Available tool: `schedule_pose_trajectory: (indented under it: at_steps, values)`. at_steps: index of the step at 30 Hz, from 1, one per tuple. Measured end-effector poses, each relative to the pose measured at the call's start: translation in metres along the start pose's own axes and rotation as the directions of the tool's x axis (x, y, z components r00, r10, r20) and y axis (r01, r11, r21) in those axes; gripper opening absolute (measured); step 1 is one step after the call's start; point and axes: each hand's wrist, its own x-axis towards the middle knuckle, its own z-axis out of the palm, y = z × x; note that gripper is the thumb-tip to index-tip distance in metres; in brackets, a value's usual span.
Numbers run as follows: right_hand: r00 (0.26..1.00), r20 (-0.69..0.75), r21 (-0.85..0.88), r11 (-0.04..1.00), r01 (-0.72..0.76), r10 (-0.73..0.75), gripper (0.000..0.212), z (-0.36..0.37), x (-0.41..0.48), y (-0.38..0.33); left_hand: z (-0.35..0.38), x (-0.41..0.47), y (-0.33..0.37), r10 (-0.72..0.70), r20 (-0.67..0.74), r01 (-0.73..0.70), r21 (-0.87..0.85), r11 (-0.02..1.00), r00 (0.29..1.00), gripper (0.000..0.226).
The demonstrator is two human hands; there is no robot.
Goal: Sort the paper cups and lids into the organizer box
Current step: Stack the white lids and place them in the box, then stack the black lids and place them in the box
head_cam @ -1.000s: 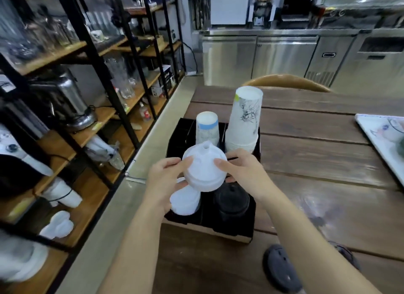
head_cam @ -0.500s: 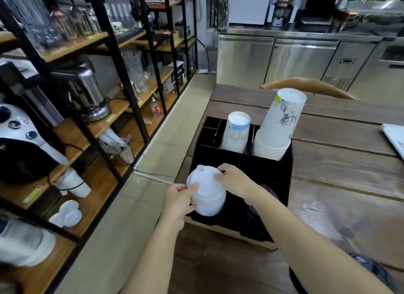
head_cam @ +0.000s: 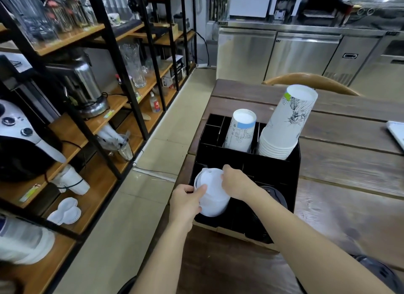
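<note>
Right of the grip, a dark lid stack (head_cam: pixel 272 195) hides behind the right arm. The white lids' (head_cam: pixel 213 197) bottom sinks into the box (head_cam: pixel 273 169), unseen.

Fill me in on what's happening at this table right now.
A person is sorting cups and lids into a black organizer box on a wooden table. Both hands grip a stack of white lids, the left hand on its near side and the right hand on top, lowering it into the front left compartment. Black lids sit in the compartment beside it. Two stacks of paper cups stand upside down in the back compartments.
</note>
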Motion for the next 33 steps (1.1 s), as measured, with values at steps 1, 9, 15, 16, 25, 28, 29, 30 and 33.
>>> schedule_pose_trajectory:
  at_steps: [1,9,15,16,25,28,29,30,33]
  values:
    - [1.0,-0.013,-0.031,0.999,0.01,-0.01,0.016,0.001,0.001,0.0,0.0,0.0,0.001,0.0,0.002,0.0,0.006,1.0,1.0,0.019]
    - [0.962,-0.224,-0.41,0.91,0.055,-0.159,0.025,0.007,-0.003,0.001,-0.005,0.001,0.004,0.004,0.036,-0.008,0.102,0.995,0.999,0.02]
    - [0.873,-0.451,-0.121,0.982,0.145,-0.185,0.033,-0.019,-0.026,0.015,0.009,-0.021,0.013,0.336,-0.058,-0.284,0.413,0.866,0.94,0.017]
    - [0.857,-0.483,-0.075,0.984,0.164,-0.18,0.032,-0.024,-0.032,0.02,0.015,-0.027,0.016,0.406,-0.051,-0.344,0.442,0.829,0.913,0.017]
    - [0.702,-0.713,0.098,0.991,0.088,0.008,0.026,-0.042,-0.094,0.106,0.098,-0.09,-0.003,0.656,0.442,-0.788,0.407,0.462,0.612,0.025]
    - [0.708,-0.7,0.129,0.992,-0.005,0.095,0.026,-0.032,-0.12,0.141,0.122,-0.104,-0.033,0.535,0.617,-0.814,0.392,0.428,0.578,0.028]
    - [0.721,-0.68,0.14,0.989,-0.051,0.133,0.028,-0.026,-0.128,0.153,0.129,-0.107,-0.043,0.475,0.665,-0.813,0.408,0.416,0.577,0.03]
    - [0.739,-0.651,0.151,0.983,-0.1,0.175,0.03,-0.02,-0.135,0.164,0.135,-0.109,-0.053,0.412,0.704,-0.809,0.43,0.401,0.579,0.033]
    - [0.802,-0.513,0.183,0.952,-0.246,0.306,0.037,0.003,-0.155,0.188,0.146,-0.11,-0.079,0.209,0.749,-0.762,0.541,0.356,0.629,0.046]
